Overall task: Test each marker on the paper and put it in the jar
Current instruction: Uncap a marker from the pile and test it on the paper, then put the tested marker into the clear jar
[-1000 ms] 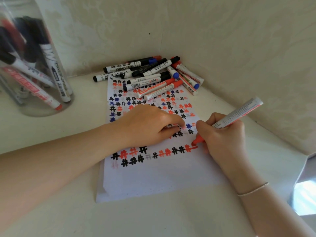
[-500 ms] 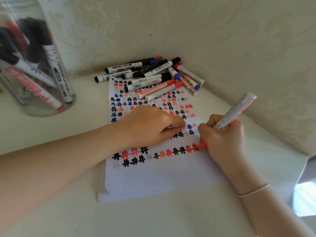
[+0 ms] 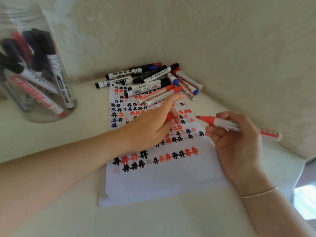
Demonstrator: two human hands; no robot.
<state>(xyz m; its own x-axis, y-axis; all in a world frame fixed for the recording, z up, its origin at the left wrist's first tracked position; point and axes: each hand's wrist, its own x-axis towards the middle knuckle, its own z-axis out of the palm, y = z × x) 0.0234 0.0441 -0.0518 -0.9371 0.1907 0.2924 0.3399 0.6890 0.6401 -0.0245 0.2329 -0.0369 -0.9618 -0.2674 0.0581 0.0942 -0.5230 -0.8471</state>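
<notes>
My right hand [image 3: 239,146] grips an uncapped red marker [image 3: 222,124], held level above the paper's right edge with its tip pointing left. My left hand [image 3: 148,129] hovers over the middle of the paper and pinches a red cap [image 3: 169,116] between thumb and fingers; its index finger stretches toward the pile. The white paper [image 3: 153,183] lies flat, covered with black, red and blue hash marks. Several capped markers [image 3: 153,82] lie in a pile at the paper's far end. A clear jar [image 3: 51,118] at the far left holds several markers.
Everything sits on a cream tabletop [image 3: 51,168] tucked into a corner of patterned walls [image 3: 222,48], which close in behind and to the right. A bright, shiny object [image 3: 304,200] shows at the lower right edge.
My right hand lifted the red marker off the paper and turned it level, tip to the left. My left hand rose from pressing the paper and now shows the red cap.
</notes>
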